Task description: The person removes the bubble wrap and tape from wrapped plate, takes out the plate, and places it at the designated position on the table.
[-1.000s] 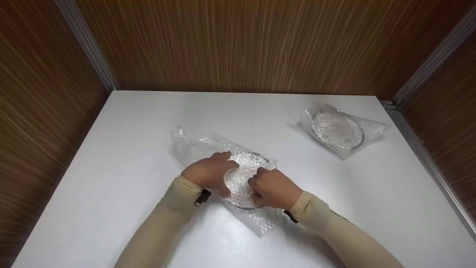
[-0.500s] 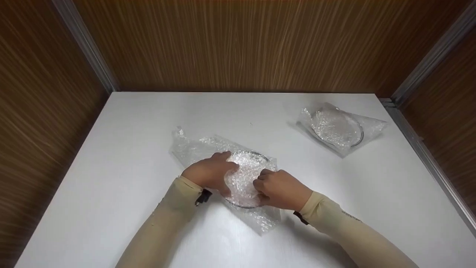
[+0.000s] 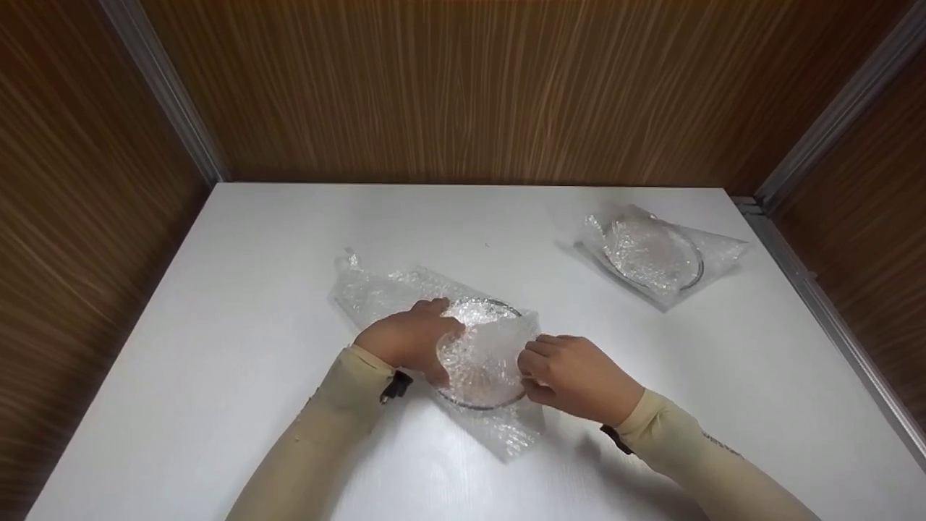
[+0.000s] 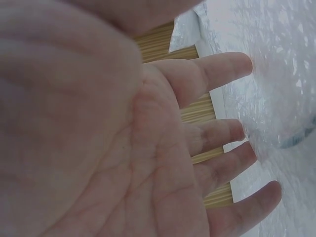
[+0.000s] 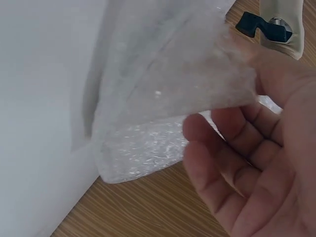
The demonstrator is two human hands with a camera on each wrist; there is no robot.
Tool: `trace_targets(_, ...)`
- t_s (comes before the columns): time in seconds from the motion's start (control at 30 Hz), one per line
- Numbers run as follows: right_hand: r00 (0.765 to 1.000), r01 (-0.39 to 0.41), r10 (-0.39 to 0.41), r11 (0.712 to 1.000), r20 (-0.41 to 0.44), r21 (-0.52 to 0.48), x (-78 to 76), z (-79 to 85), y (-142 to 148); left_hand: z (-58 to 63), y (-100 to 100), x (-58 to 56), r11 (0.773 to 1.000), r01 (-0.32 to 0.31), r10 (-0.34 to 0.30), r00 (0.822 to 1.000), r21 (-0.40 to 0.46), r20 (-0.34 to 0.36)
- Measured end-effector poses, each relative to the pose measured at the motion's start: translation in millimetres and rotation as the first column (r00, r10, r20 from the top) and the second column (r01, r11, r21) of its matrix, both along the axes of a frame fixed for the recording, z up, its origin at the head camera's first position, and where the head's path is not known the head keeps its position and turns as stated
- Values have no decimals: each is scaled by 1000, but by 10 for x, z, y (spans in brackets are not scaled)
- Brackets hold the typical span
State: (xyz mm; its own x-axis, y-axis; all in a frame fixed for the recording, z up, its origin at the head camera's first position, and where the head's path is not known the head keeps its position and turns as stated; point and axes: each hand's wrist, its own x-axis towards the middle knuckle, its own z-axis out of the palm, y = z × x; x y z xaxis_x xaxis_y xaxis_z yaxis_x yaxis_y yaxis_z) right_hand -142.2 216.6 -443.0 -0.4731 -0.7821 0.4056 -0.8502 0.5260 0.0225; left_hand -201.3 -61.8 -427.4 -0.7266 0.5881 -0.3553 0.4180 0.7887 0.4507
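A clear bubble-wrap bag [image 3: 387, 289] lies on the white table, and the dark rim [image 3: 474, 407] of a round thing shows through it. My left hand [image 3: 409, 340] rests on the wrap with fingers spread; in the left wrist view its fingertips [image 4: 242, 64] touch the plastic. My right hand [image 3: 582, 376] pinches a loose flap of the bubble wrap at the bag's right side. In the right wrist view that flap [image 5: 187, 74] is lifted toward the curled fingers, and the thumb is partly behind the plastic.
Another bubble-wrap bag [image 3: 651, 253], also with a dark round rim inside, lies at the back right of the white table [image 3: 268, 239]. Wood-grain panels [image 3: 463, 94] with metal corner strips enclose the table at the back and sides.
My right hand has moved right and slightly nearer me, drawing the flap of bubble wrap across the round thing. The left hand has stayed in place.
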Motion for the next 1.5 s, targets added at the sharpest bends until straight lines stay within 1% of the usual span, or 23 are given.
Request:
trace_targets(0.1,997,82,-83,994,-8,-66,12,-17,66,-2,15,3,1000,-5,5,1000,1,17)
trace_targets(0.2,982,188,-186,974,25,-125,14,-20,151,-8,24,5,1000,-8,8,1000,10,26)
trace_targets(0.4,932,345,-316,924,179,-164,22,-3,365,-35,39,11,1000,7,-7,1000,30,8)
trace_targets(0.5,879,420,-359,895,314,-149,37,0,476,-48,54,-3,1000,10,-10,1000,28,1)
trace_targets(0.67,762,526,-400,841,509,-127,44,-3,682,-68,60,-22,999,8,-8,1000,35,-1)
trace_targets(0.73,733,539,-397,834,552,-117,54,8,759,-76,55,-22,999,4,-4,1000,41,-1)
trace_targets(0.77,732,533,-393,839,557,-110,63,21,797,-80,56,-23,999,2,-2,1000,41,-2)
trace_targets(0.8,739,519,-382,848,555,-109,73,42,831,-84,58,-22,999,0,0,1000,42,-2)
trace_targets(0.83,759,493,-354,861,547,-127,80,69,858,-89,60,-20,999,-3,3,1000,43,-1)
trace_targets(0.87,784,464,-322,872,530,-155,87,104,880,-96,59,-19,999,-4,4,1000,43,-1)
trace_targets(0.9,818,432,-288,879,497,-203,96,149,890,-101,60,-17,999,-8,8,1000,44,0)
trace_targets(0.93,860,395,-253,880,443,-264,106,203,889,-107,64,-16,999,-11,11,1000,47,1)
trace_targets(1.0,935,310,-203,865,290,-394,131,328,832,-121,68,-16,998,-16,16,1000,53,5)
trace_targets(1.03,964,251,-180,858,196,-447,149,385,776,-128,68,-14,998,-16,16,1000,53,5)
trace_targets(1.07,980,197,-168,859,103,-473,177,435,705,-136,67,-13,999,-14,14,1000,51,4)
trace_targets(1.1,988,140,-156,868,7,-476,211,471,615,-142,66,-12,999,-13,13,1000,49,3)
trace_targets(1.17,984,55,-116,922,-138,-383,286,504,424,-148,65,-21,999,-7,7,1000,45,-3)
trace_targets(1.23,977,-18,-29,976,-212,-218,345,481,244,-144,67,-43,999,-1,1,1000,35,-11)
trace_targets(1.27,975,-38,9,992,-221,-123,367,457,171,-139,68,-56,1000,-1,1,1000,28,-13)
trace_targets(1.3,973,-51,41,998,-227,-39,377,424,112,-133,73,-70,1000,0,0,1000,22,-16)
trace_targets(1.37,973,-48,67,995,-220,92,358,357,45,-121,86,-96,1000,2,-2,1000,11,-22)
trace_targets(1.43,973,-18,56,985,-222,171,292,294,32,-106,97,-113,1000,7,-7,1000,0,-24)
trace_targets(1.5,975,29,20,976,-222,214,198,241,67,-90,109,-123,1000,15,-15,1000,0,-26)
